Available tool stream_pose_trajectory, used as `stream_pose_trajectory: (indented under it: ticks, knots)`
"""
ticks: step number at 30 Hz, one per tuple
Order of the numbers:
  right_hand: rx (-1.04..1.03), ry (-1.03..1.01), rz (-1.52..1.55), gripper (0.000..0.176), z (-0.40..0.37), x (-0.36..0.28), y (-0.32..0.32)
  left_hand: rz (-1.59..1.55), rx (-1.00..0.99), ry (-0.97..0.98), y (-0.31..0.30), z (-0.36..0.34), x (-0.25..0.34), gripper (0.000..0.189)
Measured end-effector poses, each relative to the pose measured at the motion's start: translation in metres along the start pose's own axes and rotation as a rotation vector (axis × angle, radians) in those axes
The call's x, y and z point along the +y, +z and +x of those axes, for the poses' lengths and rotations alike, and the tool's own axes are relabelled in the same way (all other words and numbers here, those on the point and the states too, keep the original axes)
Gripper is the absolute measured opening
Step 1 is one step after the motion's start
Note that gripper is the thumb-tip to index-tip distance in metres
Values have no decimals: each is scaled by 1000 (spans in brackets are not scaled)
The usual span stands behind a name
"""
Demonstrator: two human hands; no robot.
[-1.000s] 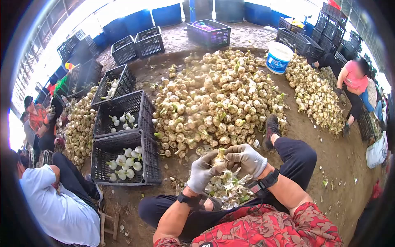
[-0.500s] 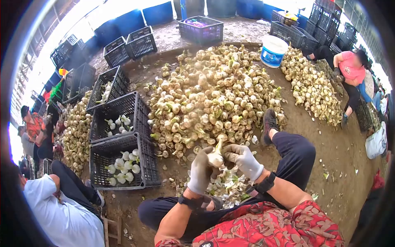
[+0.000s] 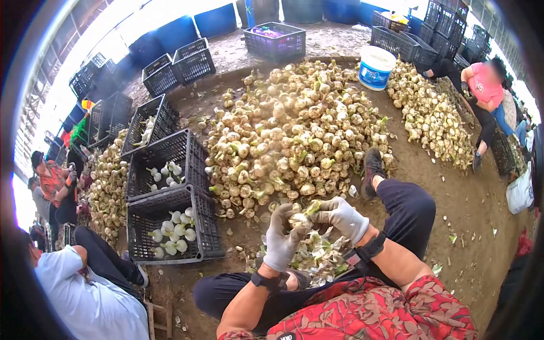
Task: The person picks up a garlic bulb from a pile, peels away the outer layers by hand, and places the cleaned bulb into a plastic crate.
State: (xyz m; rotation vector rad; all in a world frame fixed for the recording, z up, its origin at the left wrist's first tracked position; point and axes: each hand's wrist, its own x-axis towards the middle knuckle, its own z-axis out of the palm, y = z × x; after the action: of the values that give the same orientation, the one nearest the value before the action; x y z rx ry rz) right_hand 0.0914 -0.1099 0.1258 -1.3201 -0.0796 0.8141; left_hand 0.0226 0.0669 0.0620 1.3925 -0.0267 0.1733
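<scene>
Between my two gloved hands is a garlic bulb [image 3: 300, 220], dirty white with a greenish stem. My left hand [image 3: 280, 241] is closed around the bulb from the left. My right hand [image 3: 343, 219] pinches at the stem side, fingers bent toward the bulb. Below them lies a heap of peeled garlic skins [image 3: 319, 255] between my legs. Just beyond my hands spreads a large pile of unpeeled garlic [image 3: 289, 136]. At left, a black crate [image 3: 164, 260] holds several clean white garlic bulbs [image 3: 174, 231].
A second black crate [image 3: 135, 170] with white bulbs adjoins the first. A white and blue bucket [image 3: 375, 68] stands beyond the pile at right. A person in a light blue shirt [image 3: 93, 297] sits close on my left. Another person in pink [image 3: 485, 85] sits far right by more garlic.
The garlic's stem stood upright before; now the bulb is tilted, with its stem toward my right hand. My right hand has shifted slightly up and right. The view has turned a little.
</scene>
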Motion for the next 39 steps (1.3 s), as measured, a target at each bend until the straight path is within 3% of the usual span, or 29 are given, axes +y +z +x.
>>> stream_pose_trajectory:
  ticks: [3,5,6,7,8,9,10,11,12,13,14,16,17,18,20,21,23,25,27,28,29,31,34,35,37,39]
  knots:
    - [-12,49,-29,21,2,3,-1,46,0,75,2,1,7,80]
    - [45,-227,-201,21,14,25,-4,411,-9,245,-1,3,8,70]
    - [97,-248,-264,20,14,28,-2,412,-9,244,4,4,7,70]
    - [97,-248,-263,20,12,27,1,224,47,184,13,5,5,64]
    - [197,-427,-587,19,10,26,3,36,101,122,18,6,5,59]
    - [298,-604,-913,18,8,27,4,38,100,122,9,9,4,59]
    - [298,-742,-866,19,16,39,0,-437,-69,-291,-8,14,1,55]
    - [299,-742,-864,19,19,47,1,-908,-241,-709,-15,18,6,55]
    - [176,-620,-536,20,21,54,5,-840,-115,-867,-9,17,9,67]
    - [54,-490,-211,20,20,54,10,-839,-111,-868,-8,16,9,67]
    - [-28,-235,-130,27,16,43,4,-786,-43,-843,-8,15,11,67]
    - [78,-206,-244,27,18,41,6,-721,17,-816,-5,15,12,67]
    - [183,-166,-365,27,19,42,5,-480,58,-592,-1,11,10,66]
    - [293,-520,-547,22,28,63,3,-241,97,-367,5,7,7,65]
    - [230,-636,-711,20,11,45,18,62,212,19,16,7,0,60]
    - [161,-750,-882,18,5,38,23,65,215,15,13,7,1,60]
    - [108,-755,-948,19,3,35,20,-180,168,-212,8,6,10,55]
    - [-224,-66,-99,20,-3,26,12,-253,182,-197,-1,10,-11,50]
    - [-126,40,610,19,-4,28,9,-443,-31,-268,-13,5,-20,48]
    - [-112,-10,676,20,1,30,3,-788,109,-617,-3,11,1,46]
    - [-96,-62,743,20,6,30,-2,-787,108,-619,-5,11,1,46]
    - [-86,-68,719,21,10,29,-9,-826,-184,-675,-9,12,0,45]
    - [7,-178,720,24,18,27,-16,-484,-361,-699,1,10,24,45]
    - [91,-173,515,21,19,19,-16,-413,-365,-693,2,5,17,45]
    - [33,-256,-422,19,35,30,-39,-454,-343,-793,-7,6,5,45]
    - [205,90,-418,20,37,24,-54,-579,-218,-827,-6,3,17,36]
